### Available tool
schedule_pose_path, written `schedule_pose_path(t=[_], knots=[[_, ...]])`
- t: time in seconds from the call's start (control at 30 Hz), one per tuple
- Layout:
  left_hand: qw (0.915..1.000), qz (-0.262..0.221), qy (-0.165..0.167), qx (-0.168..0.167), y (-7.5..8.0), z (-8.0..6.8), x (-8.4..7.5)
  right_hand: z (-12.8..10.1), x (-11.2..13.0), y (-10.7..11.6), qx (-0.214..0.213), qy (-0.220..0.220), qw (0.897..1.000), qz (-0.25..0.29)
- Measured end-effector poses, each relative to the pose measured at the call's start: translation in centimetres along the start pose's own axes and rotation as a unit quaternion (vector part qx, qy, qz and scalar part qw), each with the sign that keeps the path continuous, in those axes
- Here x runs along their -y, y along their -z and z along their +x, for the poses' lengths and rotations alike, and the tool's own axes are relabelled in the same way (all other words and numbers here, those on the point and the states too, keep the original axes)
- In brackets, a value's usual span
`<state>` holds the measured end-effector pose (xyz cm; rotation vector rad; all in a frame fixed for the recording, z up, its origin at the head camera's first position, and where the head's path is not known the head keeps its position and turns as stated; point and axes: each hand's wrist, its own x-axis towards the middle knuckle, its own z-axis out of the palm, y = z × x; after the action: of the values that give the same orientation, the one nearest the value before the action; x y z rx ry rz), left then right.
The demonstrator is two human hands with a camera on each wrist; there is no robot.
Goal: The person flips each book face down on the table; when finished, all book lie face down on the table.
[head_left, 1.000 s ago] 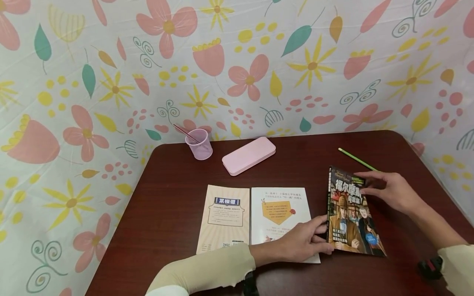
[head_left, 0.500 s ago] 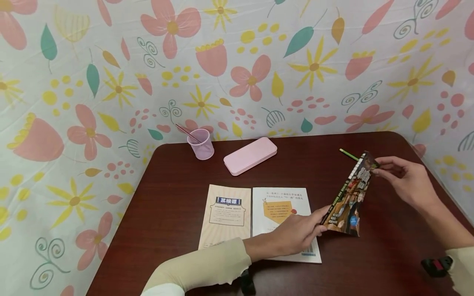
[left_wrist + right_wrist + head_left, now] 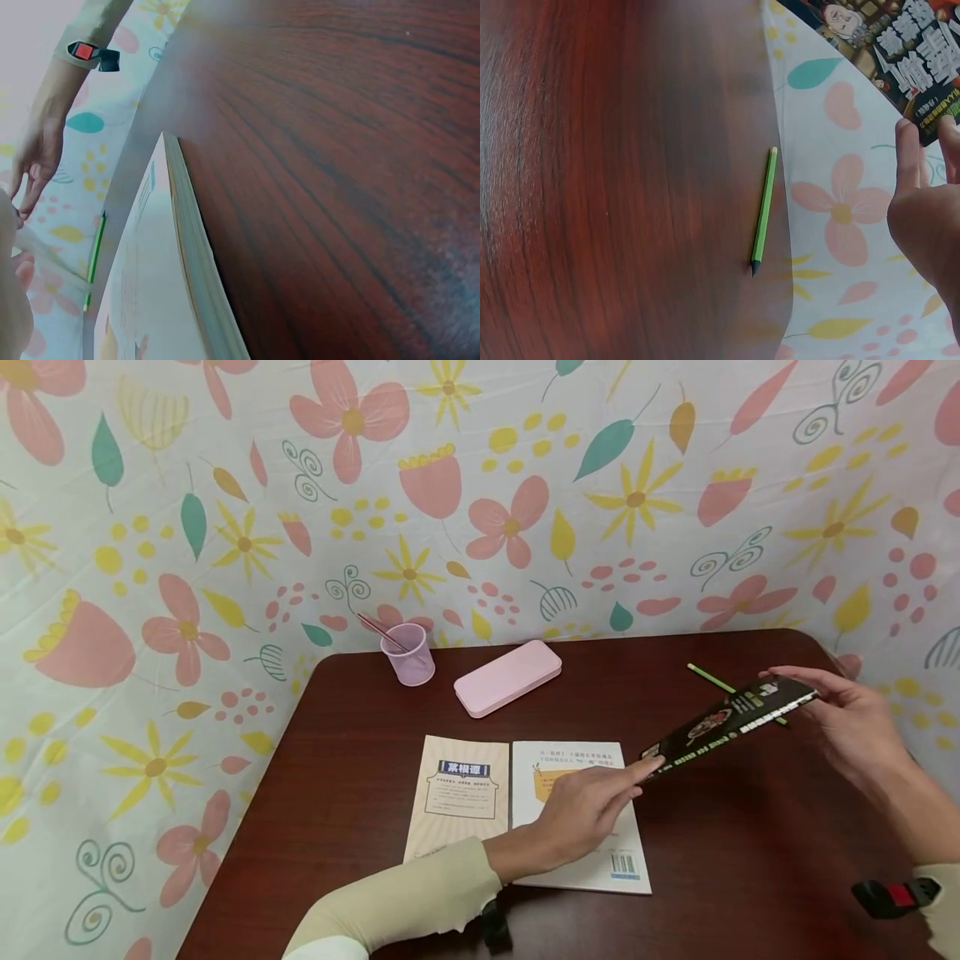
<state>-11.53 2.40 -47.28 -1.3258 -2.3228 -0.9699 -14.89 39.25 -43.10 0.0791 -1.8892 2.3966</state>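
A dark-covered book (image 3: 723, 725) is held tilted above the table's right half, its black back cover and spine showing in the head view. My left hand (image 3: 577, 817) pinches its lower left end, above a white book (image 3: 621, 870). At the far upper end, my right hand (image 3: 862, 722) grips the corner. The right wrist view shows the illustrated front cover (image 3: 911, 56) with that corner between the fingers of the right hand (image 3: 930, 217). In the left wrist view, the white book's page edge (image 3: 199, 262) shows near the blurred left hand (image 3: 13, 300).
A beige book (image 3: 461, 797) lies left of the white one. Toward the back stand a pink pencil case (image 3: 508, 678) and a lilac mesh cup (image 3: 409, 660) holding a pencil. A green pencil (image 3: 705, 673) lies behind the held book, partly covered by it.
The dark book has been lifted off the table and turned, so its front cover gives way to its spine and back. Both hands have risen with it, the right one shifting rightward.
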Motion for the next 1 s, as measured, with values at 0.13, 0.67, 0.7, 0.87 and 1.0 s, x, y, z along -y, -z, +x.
schedule_pose_path(t=[0.13,0.67,0.7,0.87,1.0], knots=[[0.9981,-0.047,0.012,-0.038,0.2,-0.3,0.1,0.0,0.2,0.1,0.003,-0.033,0.998,0.059],[0.9921,-0.087,0.009,-0.09,0.8,-1.0,0.3,0.2,0.1,0.1,0.054,-0.074,0.991,0.093],[0.9924,-0.086,0.005,-0.088,0.7,-1.2,0.3,0.2,0.0,0.2,0.058,-0.08,0.991,0.087],[0.9939,-0.08,0.006,-0.075,0.2,-1.9,0.2,0.4,-0.7,0.4,0.071,-0.118,0.987,0.084],[0.9947,-0.073,0.014,-0.071,-0.4,-2.6,0.2,0.4,-1.3,0.6,0.084,-0.146,0.982,0.087]])
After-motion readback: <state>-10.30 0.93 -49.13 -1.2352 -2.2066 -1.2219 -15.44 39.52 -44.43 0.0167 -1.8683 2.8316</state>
